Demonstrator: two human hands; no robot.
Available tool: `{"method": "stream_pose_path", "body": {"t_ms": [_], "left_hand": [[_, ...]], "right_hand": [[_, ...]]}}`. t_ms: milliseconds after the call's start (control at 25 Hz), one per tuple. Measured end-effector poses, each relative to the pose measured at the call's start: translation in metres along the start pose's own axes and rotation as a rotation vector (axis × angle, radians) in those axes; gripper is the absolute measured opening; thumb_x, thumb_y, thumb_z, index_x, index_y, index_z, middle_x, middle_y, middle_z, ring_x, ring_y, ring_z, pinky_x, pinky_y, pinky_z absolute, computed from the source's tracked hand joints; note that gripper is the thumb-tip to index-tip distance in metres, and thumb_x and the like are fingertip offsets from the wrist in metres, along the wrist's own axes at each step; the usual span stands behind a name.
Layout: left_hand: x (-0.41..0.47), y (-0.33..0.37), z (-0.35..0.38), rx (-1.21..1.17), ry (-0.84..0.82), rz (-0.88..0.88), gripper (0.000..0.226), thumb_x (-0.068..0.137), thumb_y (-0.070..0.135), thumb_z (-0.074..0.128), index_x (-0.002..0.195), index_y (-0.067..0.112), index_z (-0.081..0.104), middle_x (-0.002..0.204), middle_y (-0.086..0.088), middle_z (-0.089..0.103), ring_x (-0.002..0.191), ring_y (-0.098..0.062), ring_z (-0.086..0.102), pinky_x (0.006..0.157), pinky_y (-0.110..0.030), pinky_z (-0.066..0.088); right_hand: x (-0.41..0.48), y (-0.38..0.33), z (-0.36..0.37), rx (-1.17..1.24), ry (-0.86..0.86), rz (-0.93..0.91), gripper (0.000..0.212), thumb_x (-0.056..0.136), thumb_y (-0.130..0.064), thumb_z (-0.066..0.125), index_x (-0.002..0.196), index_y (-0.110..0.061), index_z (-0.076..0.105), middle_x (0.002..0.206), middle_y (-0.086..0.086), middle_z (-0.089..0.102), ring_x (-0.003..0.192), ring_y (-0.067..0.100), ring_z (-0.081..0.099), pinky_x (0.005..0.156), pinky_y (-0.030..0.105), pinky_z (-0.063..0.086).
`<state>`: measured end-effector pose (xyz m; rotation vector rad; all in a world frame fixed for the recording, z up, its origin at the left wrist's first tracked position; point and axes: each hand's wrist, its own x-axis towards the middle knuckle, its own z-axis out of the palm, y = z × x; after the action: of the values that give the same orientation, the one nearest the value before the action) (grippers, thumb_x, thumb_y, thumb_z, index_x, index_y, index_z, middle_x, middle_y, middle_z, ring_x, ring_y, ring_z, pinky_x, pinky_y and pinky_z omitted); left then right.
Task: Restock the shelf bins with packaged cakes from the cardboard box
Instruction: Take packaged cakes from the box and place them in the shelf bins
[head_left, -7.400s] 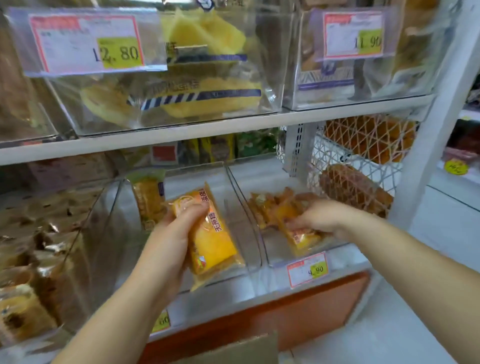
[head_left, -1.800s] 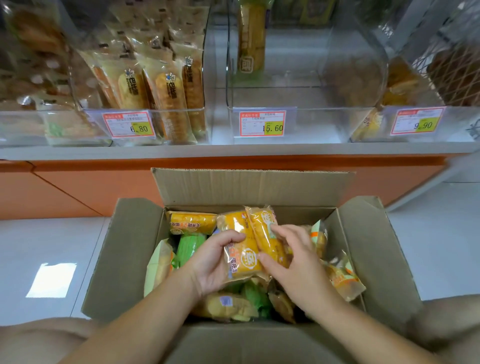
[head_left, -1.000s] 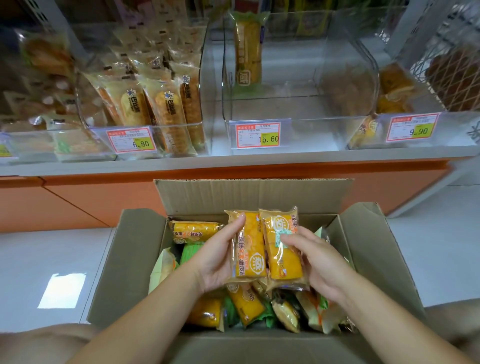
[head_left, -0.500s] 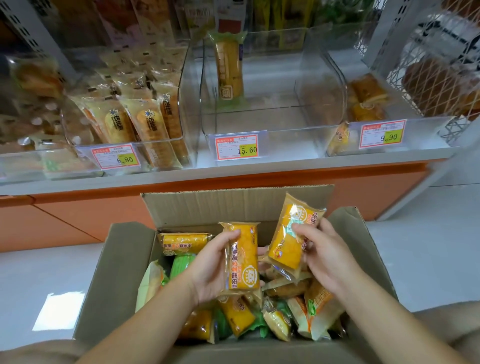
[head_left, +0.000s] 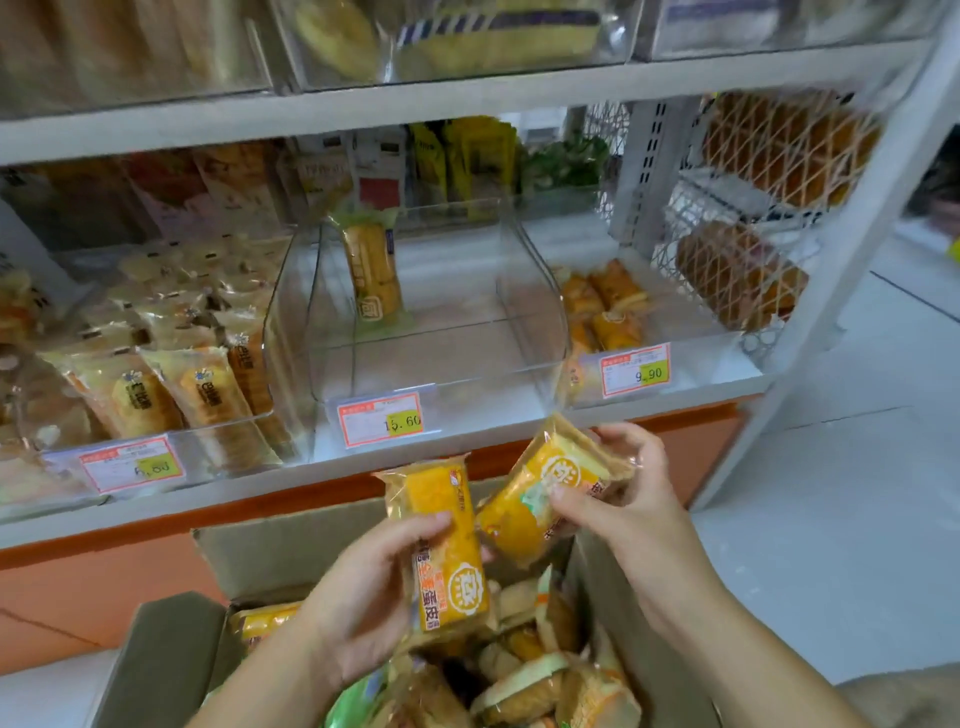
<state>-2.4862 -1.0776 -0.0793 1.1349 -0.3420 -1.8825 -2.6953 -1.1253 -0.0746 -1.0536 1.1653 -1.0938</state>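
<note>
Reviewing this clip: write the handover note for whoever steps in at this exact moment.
Left hand: grips one orange cake pack, lifted above the cardboard box.
Right hand: grips a second cake pack, tilted, beside the first.
Middle bin, tagged 15.60: one pack stands at its back.
Done: two packs picked up.
Left: put both into a bin; many more packs lie in the box.

Two hands (head_left: 363, 597) (head_left: 639, 504), two held cakes (head_left: 449, 571) (head_left: 550, 478), one box (head_left: 291, 551)
</note>
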Motion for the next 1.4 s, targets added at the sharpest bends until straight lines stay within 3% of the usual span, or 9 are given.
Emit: {"method": "stream_pose_path", "body": {"t_ms": [80,160,320,480,600,880,1080,1240,1400], "left_hand": [[-0.003,0.023,0.028,0.028,0.0,0.071,0.055,0.072,0.014,0.065,0.121,-0.009,0.059,0.108,-0.034,0.064,0.083,-0.045,0.068,0.088,-0.062,0.049],[-0.008,0.05,0.056,0.047,-0.009,0.135,0.039,0.076,0.018,0.062,0.105,-0.007,0.07,0.106,-0.033,0.067,0.078,-0.045,0.07,0.078,-0.063,0.05],[-0.007,0.11,0.112,0.074,-0.124,0.292,0.032,0.082,0.02,0.055,0.097,-0.002,0.073,0.109,-0.02,0.072,0.085,-0.034,0.073,0.082,-0.06,0.052],[0.03,0.144,0.138,0.113,-0.107,0.383,0.029,0.087,0.016,0.055,0.106,-0.002,0.066,0.116,-0.02,0.069,0.104,-0.035,0.067,0.079,-0.055,0.056],[0.06,0.15,0.134,0.153,-0.017,0.407,0.031,0.09,0.019,0.057,0.116,0.002,0.063,0.106,-0.02,0.07,0.093,-0.036,0.067,0.069,-0.044,0.06],[0.09,0.149,0.11,0.2,0.012,0.371,0.029,0.092,0.02,0.055,0.115,0.005,0.061,0.102,-0.021,0.073,0.079,-0.035,0.072,0.068,-0.045,0.06],[0.094,0.153,0.115,0.225,-0.019,0.37,0.029,0.091,0.019,0.056,0.115,0.005,0.061,0.101,-0.022,0.073,0.078,-0.034,0.072,0.072,-0.047,0.058],[0.097,0.155,0.123,0.245,-0.062,0.347,0.026,0.09,0.02,0.056,0.111,0.006,0.061,0.1,-0.021,0.074,0.077,-0.032,0.072,0.062,-0.04,0.061],[0.101,0.151,0.124,0.274,-0.083,0.338,0.044,0.077,0.023,0.061,0.117,0.006,0.06,0.1,-0.02,0.074,0.081,-0.031,0.073,0.063,-0.038,0.062]], "right_hand": [[0.005,-0.036,-0.014,-0.024,-0.043,-0.048,0.068,0.059,-0.03,0.09,0.113,-0.052,0.056,0.102,-0.004,0.072,0.092,0.018,0.071,0.084,0.041,0.056],[0.011,-0.073,-0.031,-0.169,-0.119,-0.09,0.062,0.057,-0.042,0.089,0.11,-0.053,0.062,0.107,-0.001,0.072,0.095,0.019,0.071,0.091,0.047,0.054],[0.033,-0.137,-0.056,-0.516,-0.253,-0.133,0.047,0.074,-0.023,0.08,0.108,-0.052,0.066,0.106,-0.011,0.069,0.086,0.006,0.071,0.08,0.032,0.057],[0.081,-0.171,-0.068,-0.538,0.04,-0.254,0.022,0.077,-0.022,0.078,0.096,-0.033,0.074,0.091,-0.001,0.073,0.067,0.004,0.068,0.058,0.02,0.047],[0.131,-0.172,-0.08,-0.826,0.309,-0.333,0.018,0.079,-0.03,0.077,0.096,-0.032,0.07,0.103,-0.004,0.069,0.084,0.009,0.064,0.07,0.027,0.048],[0.178,-0.166,-0.083,-1.283,0.318,-0.261,0.031,0.083,-0.034,0.07,0.112,-0.026,0.064,0.095,-0.007,0.068,0.065,0.013,0.056,0.06,0.025,0.04],[0.197,-0.206,-0.072,-1.589,-0.045,-0.128,0.065,0.086,-0.016,0.068,0.141,-0.026,0.036,0.096,0.001,0.059,0.068,0.014,0.059,0.049,0.027,0.044],[0.219,-0.214,-0.049,-1.959,-0.278,0.033,0.067,0.089,0.001,0.056,0.147,-0.023,0.032,0.095,-0.002,0.051,0.066,0.013,0.052,0.044,0.02,0.041],[0.248,-0.172,-0.024,-2.327,-0.571,0.161,0.06,0.091,-0.008,0.06,0.146,-0.011,0.037,0.139,0.009,0.049,0.114,0.024,0.055,0.072,0.025,0.045]]}}
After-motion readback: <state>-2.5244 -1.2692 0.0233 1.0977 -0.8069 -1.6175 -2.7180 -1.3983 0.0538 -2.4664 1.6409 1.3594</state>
